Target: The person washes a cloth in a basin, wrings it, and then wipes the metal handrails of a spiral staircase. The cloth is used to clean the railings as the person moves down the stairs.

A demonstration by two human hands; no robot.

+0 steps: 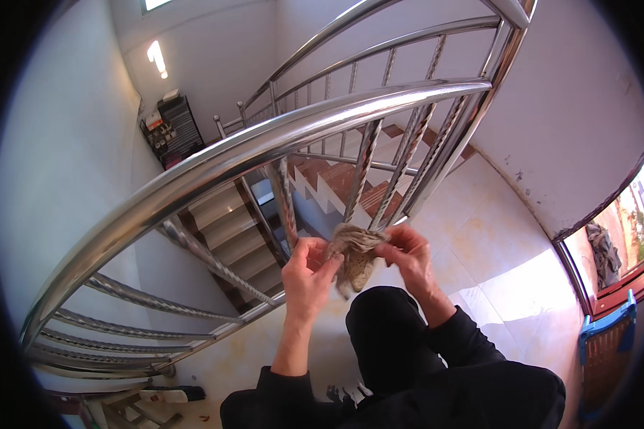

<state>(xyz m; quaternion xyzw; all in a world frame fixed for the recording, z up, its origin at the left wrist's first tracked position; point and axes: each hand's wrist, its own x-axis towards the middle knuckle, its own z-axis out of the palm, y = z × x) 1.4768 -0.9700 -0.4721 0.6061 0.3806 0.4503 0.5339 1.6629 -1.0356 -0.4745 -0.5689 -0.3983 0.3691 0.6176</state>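
Observation:
A crumpled, stained beige cloth (pixel 358 248) is stretched between my two hands, with one end hanging down. My left hand (pixel 308 271) pinches it at the left side, close to a twisted metal baluster (pixel 286 206). From the right, my right hand (pixel 411 256) grips the other end between thumb and fingers. The cloth hangs in front of the lower part of another twisted baluster (pixel 364 166); whether it touches the metal I cannot tell. Above both hands curves a shiny stainless steel handrail (pixel 247 140).
Stairs (pixel 231 230) descend beyond the railing, and red-brown steps (pixel 349 179) rise behind it. A dark shoe rack (pixel 180 131) stands by the far wall. At right are a blue-edged plastic item (pixel 606 332) and an opening (pixel 617 236). A brush (pixel 172 394) lies at lower left.

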